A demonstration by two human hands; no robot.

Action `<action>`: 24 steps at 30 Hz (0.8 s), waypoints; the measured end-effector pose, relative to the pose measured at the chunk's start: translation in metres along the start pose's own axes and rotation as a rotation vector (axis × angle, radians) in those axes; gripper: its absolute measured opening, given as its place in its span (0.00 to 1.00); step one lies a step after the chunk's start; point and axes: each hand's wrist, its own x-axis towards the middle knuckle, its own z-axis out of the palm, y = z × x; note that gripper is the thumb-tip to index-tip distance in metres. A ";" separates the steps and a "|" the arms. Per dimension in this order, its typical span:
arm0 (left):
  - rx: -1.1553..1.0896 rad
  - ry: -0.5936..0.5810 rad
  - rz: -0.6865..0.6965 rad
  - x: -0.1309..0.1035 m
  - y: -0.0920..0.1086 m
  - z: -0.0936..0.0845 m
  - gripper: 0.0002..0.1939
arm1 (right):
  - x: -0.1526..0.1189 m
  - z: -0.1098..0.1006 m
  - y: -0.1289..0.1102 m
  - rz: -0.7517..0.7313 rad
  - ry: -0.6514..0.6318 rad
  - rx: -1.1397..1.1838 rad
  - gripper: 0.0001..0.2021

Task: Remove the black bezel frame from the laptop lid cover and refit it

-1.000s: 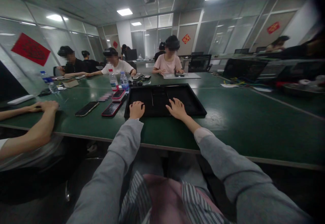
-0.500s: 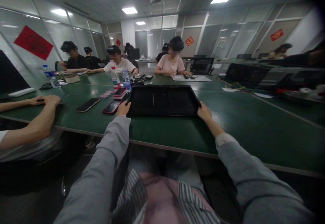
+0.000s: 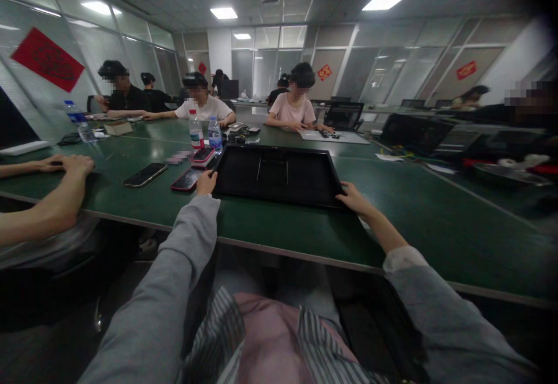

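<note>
A wide black panel with a raised rim, which looks like a monitor, lies flat on the green table in front of me. Two thin pale lines show on its dark inner face. My left hand grips its left edge near the front corner, with the fingers partly hidden. On the opposite side, my right hand is closed on the front right corner. The panel sits slightly askew, its right end nearer to me. Beside my left hand lies a red-edged phone, and behind it is another red phone.
Two bottles stand behind the phones. A dark phone lies farther left, near a co-worker's hands. Across the table, a person in pink works at a white board. Cables and equipment occupy the right side.
The monitor has turned slightly, its right end coming closer to me and its left end moving a little away. My right hand moved with that corner. Both hands keep their hold.
</note>
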 end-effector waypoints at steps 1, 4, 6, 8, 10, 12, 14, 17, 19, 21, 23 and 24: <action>-0.003 0.005 -0.002 0.000 0.000 0.000 0.22 | -0.003 -0.003 0.001 0.017 -0.056 0.031 0.36; 0.001 0.013 -0.014 -0.001 0.000 -0.001 0.23 | -0.005 -0.008 0.000 0.066 -0.141 0.091 0.38; 0.004 0.007 -0.018 -0.002 0.000 -0.002 0.23 | 0.001 -0.005 -0.004 0.098 -0.123 0.144 0.36; 0.003 -0.001 -0.016 -0.002 0.001 -0.003 0.23 | 0.011 0.004 -0.009 0.138 -0.067 0.217 0.33; 0.004 -0.005 -0.013 -0.002 0.001 -0.004 0.23 | 0.021 0.014 -0.013 0.173 0.023 0.274 0.32; 0.004 -0.002 -0.010 -0.002 0.001 -0.004 0.22 | 0.030 0.024 -0.013 0.168 0.126 0.280 0.31; 0.001 0.005 -0.006 -0.002 0.001 -0.004 0.22 | 0.036 0.031 -0.008 0.118 0.207 0.267 0.30; -0.003 0.008 -0.005 -0.002 0.001 -0.003 0.22 | 0.040 0.034 0.000 0.034 0.242 0.261 0.31; 0.000 0.006 -0.005 -0.001 0.001 -0.002 0.22 | 0.040 0.033 0.003 -0.005 0.246 0.251 0.30; 0.002 0.006 -0.004 -0.001 0.001 -0.002 0.22 | 0.039 0.031 0.004 -0.031 0.255 0.229 0.30; 0.004 0.010 -0.009 0.000 0.001 -0.002 0.22 | 0.039 0.027 0.005 -0.066 0.278 0.179 0.29; 0.006 0.011 -0.012 0.000 0.001 -0.002 0.22 | 0.039 0.024 0.006 -0.095 0.285 0.135 0.30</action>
